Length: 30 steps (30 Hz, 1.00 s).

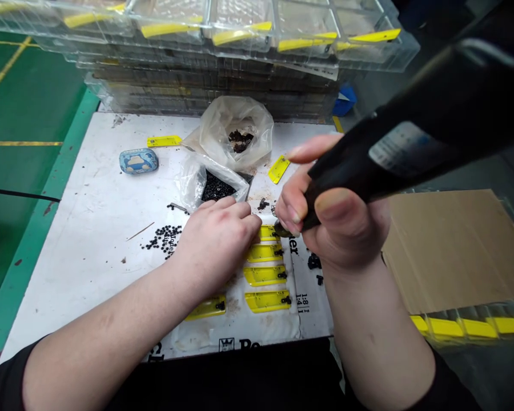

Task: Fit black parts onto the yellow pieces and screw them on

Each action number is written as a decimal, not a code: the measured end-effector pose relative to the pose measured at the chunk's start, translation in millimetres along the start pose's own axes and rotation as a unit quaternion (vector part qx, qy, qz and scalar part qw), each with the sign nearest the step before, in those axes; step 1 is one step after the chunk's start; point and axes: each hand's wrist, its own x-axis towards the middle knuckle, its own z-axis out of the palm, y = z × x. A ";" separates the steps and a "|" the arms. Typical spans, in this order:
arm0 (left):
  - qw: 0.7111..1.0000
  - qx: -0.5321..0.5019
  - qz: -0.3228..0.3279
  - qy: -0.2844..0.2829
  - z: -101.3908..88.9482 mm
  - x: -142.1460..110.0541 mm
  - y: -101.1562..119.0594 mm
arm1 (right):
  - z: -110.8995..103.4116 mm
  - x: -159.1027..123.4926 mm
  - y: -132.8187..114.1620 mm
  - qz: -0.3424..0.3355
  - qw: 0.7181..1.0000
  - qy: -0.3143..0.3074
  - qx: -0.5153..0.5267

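Note:
My right hand (340,220) is wrapped around a black electric screwdriver (368,137) with a pale label. Its tip points down and left at the black fitting on the end of a yellow plastic part (266,233). Curled at that part's left end is my left hand (223,240); its fingertips are hidden beneath it. Below lie more yellow plastic parts (265,276) in a row, each with a small black piece at its right end. Another yellow part (208,307) shows partly under my left forearm.
Beyond my hands stand an open bag of black screws (216,187) and a bag with dark pieces (257,123). Loose black bits (165,238) and a blue tin (139,161) lie left. Stacked clear trays (223,74) stand behind; cardboard (458,245) lies right.

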 end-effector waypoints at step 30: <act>0.998 -0.026 -0.044 -0.040 -4.9 2.8 3.8 | 16.4 -9.9 5.6 -0.070 0.986 0.151 -0.016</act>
